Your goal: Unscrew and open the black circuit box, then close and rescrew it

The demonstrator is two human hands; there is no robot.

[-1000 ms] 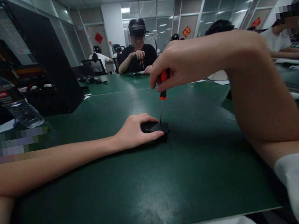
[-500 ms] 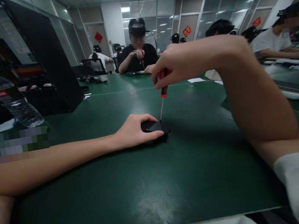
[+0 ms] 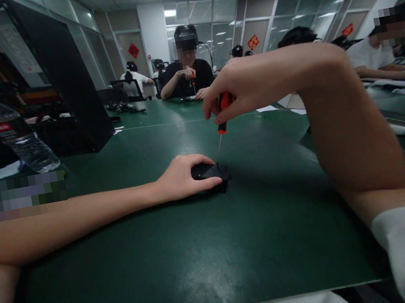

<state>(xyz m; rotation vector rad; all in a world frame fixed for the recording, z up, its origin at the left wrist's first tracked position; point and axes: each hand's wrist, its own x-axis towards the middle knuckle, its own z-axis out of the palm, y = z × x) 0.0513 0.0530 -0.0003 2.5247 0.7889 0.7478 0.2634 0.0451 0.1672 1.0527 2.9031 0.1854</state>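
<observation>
My left hand [image 3: 183,177] lies on the table with its thumb and fingers closed round a small black angular piece [image 3: 206,170], whose exact kind I cannot make out. Above and to the right of it, my right hand [image 3: 233,88] is bent at the wrist and grips a red-and-black screwdriver [image 3: 222,128] by the handle. The thin shaft slants down toward the far right end of the black piece. Whether the tip touches it is too fine to tell. My left fingers hide the piece's left part.
A green table [image 3: 190,258] spreads beneath my arms. To the left stand an open black computer case [image 3: 56,78] and a clear water bottle [image 3: 30,140]. A person [image 3: 186,71] sits opposite, working with a screwdriver. White papers [image 3: 267,108] lie beyond my right arm.
My right hand and forearm have shifted slightly, with the elbow a little farther right. The screwdriver's handle shows more red between the fingers. My left hand and the black piece stay nearly in place.
</observation>
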